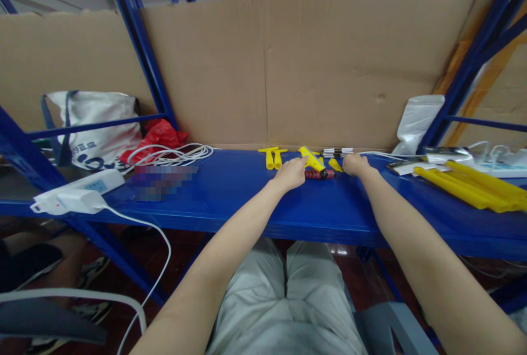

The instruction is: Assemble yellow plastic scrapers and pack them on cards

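Note:
Over the blue shelf top, my left hand [290, 174] is closed on the near end of a yellow scraper with a wide flat head [312, 158]. Just below that head lies a dark red and black tool handle [319, 175], partly covered. My right hand [356, 165] is at the shelf top, fingers curled together; what they hold, if anything, is hidden. Beside its fingertips are a small yellow piece [335, 165] and a stack of white-and-black strips [337, 152]. Two yellow T-shaped handles [274, 158] lie side by side, left of my left hand.
Cardboard [263, 69] walls the back. To the right are long yellow pieces [473, 187] and a clear plastic bag [418, 124]. Leftward are coiled white cables [177, 156], a white power strip [82, 193], a red bag [158, 135] and a cloth bag [99, 130]. Another person's legs show lower left.

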The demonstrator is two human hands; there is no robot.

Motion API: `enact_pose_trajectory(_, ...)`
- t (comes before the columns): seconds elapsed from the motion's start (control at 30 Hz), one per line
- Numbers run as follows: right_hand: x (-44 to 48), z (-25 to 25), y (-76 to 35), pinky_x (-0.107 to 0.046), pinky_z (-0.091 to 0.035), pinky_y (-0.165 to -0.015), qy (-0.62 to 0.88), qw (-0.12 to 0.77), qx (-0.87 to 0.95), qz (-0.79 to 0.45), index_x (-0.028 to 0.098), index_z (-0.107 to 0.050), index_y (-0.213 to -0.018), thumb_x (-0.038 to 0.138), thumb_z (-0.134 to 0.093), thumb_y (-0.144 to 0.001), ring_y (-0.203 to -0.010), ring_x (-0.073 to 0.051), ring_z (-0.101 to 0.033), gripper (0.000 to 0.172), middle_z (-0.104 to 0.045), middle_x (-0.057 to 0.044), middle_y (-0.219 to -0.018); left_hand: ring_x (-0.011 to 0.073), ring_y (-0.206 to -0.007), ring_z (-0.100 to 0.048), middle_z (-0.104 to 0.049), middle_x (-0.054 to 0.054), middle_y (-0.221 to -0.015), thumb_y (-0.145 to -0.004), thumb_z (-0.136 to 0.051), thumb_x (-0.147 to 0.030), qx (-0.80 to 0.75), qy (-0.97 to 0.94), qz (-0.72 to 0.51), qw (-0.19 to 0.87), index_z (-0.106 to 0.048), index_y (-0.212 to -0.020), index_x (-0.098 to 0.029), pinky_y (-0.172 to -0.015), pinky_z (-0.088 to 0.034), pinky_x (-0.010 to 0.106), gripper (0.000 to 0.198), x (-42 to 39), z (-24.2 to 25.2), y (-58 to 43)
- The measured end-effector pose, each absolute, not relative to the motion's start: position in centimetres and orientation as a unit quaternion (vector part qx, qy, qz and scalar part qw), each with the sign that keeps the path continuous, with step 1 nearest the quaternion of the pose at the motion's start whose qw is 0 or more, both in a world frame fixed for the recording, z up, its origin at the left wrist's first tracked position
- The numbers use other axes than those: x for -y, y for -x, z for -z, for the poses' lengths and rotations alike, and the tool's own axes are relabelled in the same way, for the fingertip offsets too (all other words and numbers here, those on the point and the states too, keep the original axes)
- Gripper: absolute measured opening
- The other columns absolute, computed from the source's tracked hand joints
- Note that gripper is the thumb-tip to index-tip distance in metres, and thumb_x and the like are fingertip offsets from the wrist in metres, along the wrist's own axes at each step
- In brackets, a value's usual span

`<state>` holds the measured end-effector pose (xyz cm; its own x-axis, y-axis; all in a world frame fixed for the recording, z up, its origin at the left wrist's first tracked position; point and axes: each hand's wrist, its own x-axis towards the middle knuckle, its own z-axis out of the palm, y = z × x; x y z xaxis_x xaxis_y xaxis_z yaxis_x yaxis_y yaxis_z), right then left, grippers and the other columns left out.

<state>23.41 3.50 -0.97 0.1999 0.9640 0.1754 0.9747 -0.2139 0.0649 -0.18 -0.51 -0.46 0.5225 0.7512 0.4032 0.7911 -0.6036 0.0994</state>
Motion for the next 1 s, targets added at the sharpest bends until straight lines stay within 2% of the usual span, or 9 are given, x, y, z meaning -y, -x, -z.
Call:
enact_pose_trajectory(0.1, -3.4, 1.0, -23.2, -0.044, -0.037, -0.096, 0.756, 0.009, 0.646, 0.105, 0.011, -0.063, -0.115, 0.020, -0.050, -0.082, -0.119, -0.030, -0.048, 0.037, -0.060, -0.020, -0.119, 0.0235, -0.115, -0.055, -0.058, 0.013, -0.127, -0.087, -0.041, -0.014, 0.442, 0.872, 0.206, 0.045, -0.045, -0.135, -0.014, -0.095, -0.044, 0.036, 0.049, 0.6, 0.4, 0.2)
enact_pose_trajectory(0.27, -2.8, 0.5, -22.4, -0.044, -0.038, -0.096, 0.747, -0.037, 0.652, 0.126, 0.005, -0.060, -0.119, 0.010, -0.044, -0.081, -0.122, -0.031, -0.047, 0.042, -0.059, -0.023, -0.119, 0.0232, -0.115, -0.055, -0.057, 0.012, -0.129, -0.086, -0.042, -0.014, 0.445, 0.871, 0.206, 0.040, -0.045, -0.135, -0.015, -0.095, -0.044, 0.035, 0.049, 0.8, 0.3, 0.1)
enact_pose_trajectory(0.5, -2.6, 0.2, -22.5, -0.042, -0.040, -0.097, 0.750, -0.045, 0.648, 0.127, 0.008, -0.058, -0.121, 0.015, -0.045, -0.083, -0.121, -0.029, -0.049, 0.040, -0.058, -0.021, -0.123, 0.0230, -0.116, -0.054, -0.056, 0.012, -0.129, -0.086, -0.042, -0.014, 0.442, 0.872, 0.206, 0.037, -0.045, -0.135, -0.015, -0.096, -0.044, 0.035, 0.048, 0.7, 0.3, 0.2)
enact_pose_trajectory(0.7, -2.3, -0.1, -21.8, -0.039, -0.043, -0.093, 0.739, -0.069, 0.659, 0.125, 0.006, -0.060, -0.119, 0.007, -0.044, -0.079, -0.116, -0.028, -0.055, 0.043, -0.062, -0.023, -0.116, 0.0230, -0.116, -0.054, -0.057, 0.012, -0.128, -0.086, -0.042, -0.013, 0.444, 0.872, 0.203, 0.037, -0.044, -0.136, -0.015, -0.096, -0.044, 0.034, 0.050, 0.6, 0.4, 0.2)
enact_pose_trajectory(1.0, -2.8, 0.7, -22.5, -0.043, -0.040, -0.095, 0.756, -0.034, 0.646, 0.102, 0.004, -0.056, -0.123, 0.012, -0.043, -0.083, -0.120, -0.031, -0.051, 0.043, -0.057, -0.026, -0.121, 0.0219, -0.118, -0.053, -0.057, 0.013, -0.128, -0.086, -0.043, -0.013, 0.438, 0.873, 0.212, 0.033, -0.044, -0.136, -0.014, -0.099, -0.042, 0.033, 0.049, 0.4, 0.5, 0.2)
